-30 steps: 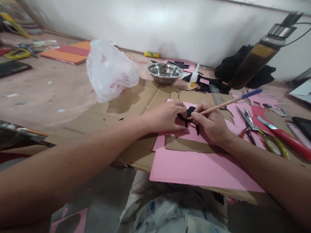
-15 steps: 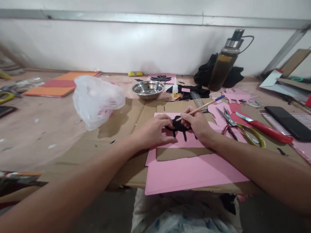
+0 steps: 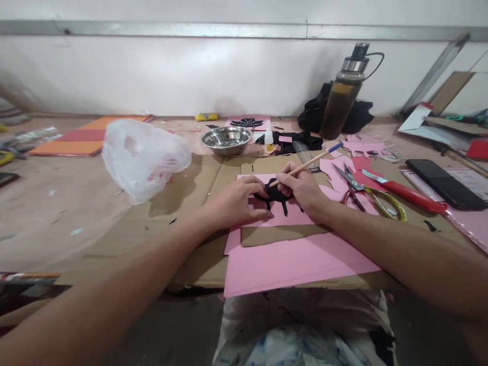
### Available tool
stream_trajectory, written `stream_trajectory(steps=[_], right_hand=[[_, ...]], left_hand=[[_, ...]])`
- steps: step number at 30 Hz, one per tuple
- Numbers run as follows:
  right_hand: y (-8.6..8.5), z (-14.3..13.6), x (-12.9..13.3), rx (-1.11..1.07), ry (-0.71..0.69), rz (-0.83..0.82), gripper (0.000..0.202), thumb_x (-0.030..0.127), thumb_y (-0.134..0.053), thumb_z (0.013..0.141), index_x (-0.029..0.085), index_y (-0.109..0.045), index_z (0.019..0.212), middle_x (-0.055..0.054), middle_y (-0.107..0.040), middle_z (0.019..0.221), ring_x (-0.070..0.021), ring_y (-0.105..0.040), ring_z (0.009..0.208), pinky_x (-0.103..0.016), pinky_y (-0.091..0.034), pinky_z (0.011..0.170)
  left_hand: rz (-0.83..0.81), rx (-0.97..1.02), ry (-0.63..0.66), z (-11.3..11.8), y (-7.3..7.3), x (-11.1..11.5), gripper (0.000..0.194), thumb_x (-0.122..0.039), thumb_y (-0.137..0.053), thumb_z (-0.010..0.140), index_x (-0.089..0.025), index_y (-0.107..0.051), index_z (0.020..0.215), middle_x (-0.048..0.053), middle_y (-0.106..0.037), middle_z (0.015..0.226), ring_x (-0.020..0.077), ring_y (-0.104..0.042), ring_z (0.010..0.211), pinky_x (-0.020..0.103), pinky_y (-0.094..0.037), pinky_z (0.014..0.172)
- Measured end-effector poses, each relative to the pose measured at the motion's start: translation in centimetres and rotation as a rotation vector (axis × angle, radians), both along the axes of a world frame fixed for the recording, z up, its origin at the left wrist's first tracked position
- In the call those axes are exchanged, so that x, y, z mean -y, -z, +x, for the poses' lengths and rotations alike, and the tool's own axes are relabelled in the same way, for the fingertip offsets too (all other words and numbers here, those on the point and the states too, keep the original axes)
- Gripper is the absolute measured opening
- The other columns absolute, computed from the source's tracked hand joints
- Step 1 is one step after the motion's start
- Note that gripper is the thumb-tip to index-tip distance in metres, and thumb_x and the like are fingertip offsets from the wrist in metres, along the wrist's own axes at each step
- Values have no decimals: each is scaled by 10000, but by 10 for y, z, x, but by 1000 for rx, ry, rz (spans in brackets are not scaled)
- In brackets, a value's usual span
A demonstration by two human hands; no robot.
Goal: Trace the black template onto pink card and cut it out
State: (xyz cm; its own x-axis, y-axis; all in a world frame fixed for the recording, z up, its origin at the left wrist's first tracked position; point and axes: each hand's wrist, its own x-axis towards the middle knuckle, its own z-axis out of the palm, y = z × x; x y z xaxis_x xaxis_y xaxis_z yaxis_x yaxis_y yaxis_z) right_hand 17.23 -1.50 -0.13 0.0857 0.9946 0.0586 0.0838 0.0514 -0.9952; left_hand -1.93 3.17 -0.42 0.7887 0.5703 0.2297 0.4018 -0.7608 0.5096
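Observation:
My right hand (image 3: 303, 189) is closed around a wood-coloured pencil (image 3: 309, 165) with a blue end, its tip down on a black cutout (image 3: 279, 195). The cutout has leg-like strips and lies on a pink sheet (image 3: 295, 218). My left hand (image 3: 244, 201) rests at the cutout's left side, fingertips touching its edge and thumb apart on the pink sheet. Under that sheet are a piece of cardboard (image 3: 274, 237) and larger pink sheets (image 3: 290, 267). Part of the cutout's right side is hidden by my right hand.
Right of my hands lie scissors (image 3: 358, 188), a red-handled knife (image 3: 414, 196) and a black phone (image 3: 446, 184). Behind stand a metal bowl (image 3: 226, 141), a small glue bottle (image 3: 269, 138) and a tall drink bottle (image 3: 339, 104). A white plastic bag (image 3: 141, 157) sits at left.
The whole view has shifted slightly, so things appear a little further left. Both hands keep nearly the same place on the cutout, and the pencil is still in my right hand.

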Motion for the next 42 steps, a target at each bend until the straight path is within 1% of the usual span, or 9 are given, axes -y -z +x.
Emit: stream_trajectory(steps=[5,9,11,15,21,28,34,38,42], right_hand=[[0,-1,5,4,-100,77,221,325,-604,846,206,-474,714,60,-492,582,-78,-430,509,-188,-327,426],[4,2,6,107,-169,136,232,340,-595,880,203,-496,721,53,-495,598,-83,-442,507,-199,-346,420],[5,3,5,160,-157,145,227,361,-595,894,204,-517,750,41,-529,621,-92,-475,527,-207,-367,433],[3,0,4,177,-119,152,249,386,-564,926,210,-499,762,35,-551,615,-95,-479,527,-221,-384,460],[0,-4,1,152,-53,213,190,306,-568,914,223,-468,776,48,-553,588,-90,-473,518,-222,-355,470],[-1,0,6,284,-66,344,103,276,-623,862,216,-542,842,9,-602,782,-119,-538,691,-257,-418,602],[2,0,6,200,-138,295,290,427,-544,939,206,-515,753,25,-565,644,-105,-496,583,-247,-403,562],[5,2,6,334,-213,267,293,455,-539,947,198,-566,807,17,-599,666,-111,-517,579,-250,-395,559],[3,3,7,451,-232,240,298,454,-506,965,199,-586,834,10,-608,637,-134,-548,592,-261,-396,581]], left_hand=[[-6,-17,18,-1,-2,0,290,-426,-744,779,-247,-725,1006,55,-665,1072,225,-641,1008,378,-540,904],[0,11,11,-2,0,0,311,-414,-762,763,-242,-713,1017,60,-649,1116,226,-624,1070,364,-522,947],[0,8,7,-3,0,0,340,-434,-770,750,-240,-716,1024,63,-647,1119,231,-617,1085,365,-518,952],[19,-17,52,-2,-2,-1,278,-423,-724,793,-236,-729,998,62,-653,1086,225,-628,1050,371,-506,952],[-38,7,27,0,-1,-2,334,-415,-745,770,-244,-727,1056,52,-656,1082,205,-642,982,368,-520,928],[-6,-8,87,0,-4,-2,270,-376,-715,796,-254,-745,1035,51,-665,1110,196,-645,994,337,-514,908],[-20,2,27,0,-1,-2,351,-435,-748,759,-233,-730,1045,58,-660,1077,204,-648,960,357,-528,890],[-29,-6,30,0,-3,-1,306,-428,-749,758,-223,-734,985,63,-654,1066,213,-640,968,371,-522,903],[-85,-13,22,0,-5,0,324,-387,-757,755,-234,-728,1039,63,-649,1082,223,-632,1008,378,-522,917]])
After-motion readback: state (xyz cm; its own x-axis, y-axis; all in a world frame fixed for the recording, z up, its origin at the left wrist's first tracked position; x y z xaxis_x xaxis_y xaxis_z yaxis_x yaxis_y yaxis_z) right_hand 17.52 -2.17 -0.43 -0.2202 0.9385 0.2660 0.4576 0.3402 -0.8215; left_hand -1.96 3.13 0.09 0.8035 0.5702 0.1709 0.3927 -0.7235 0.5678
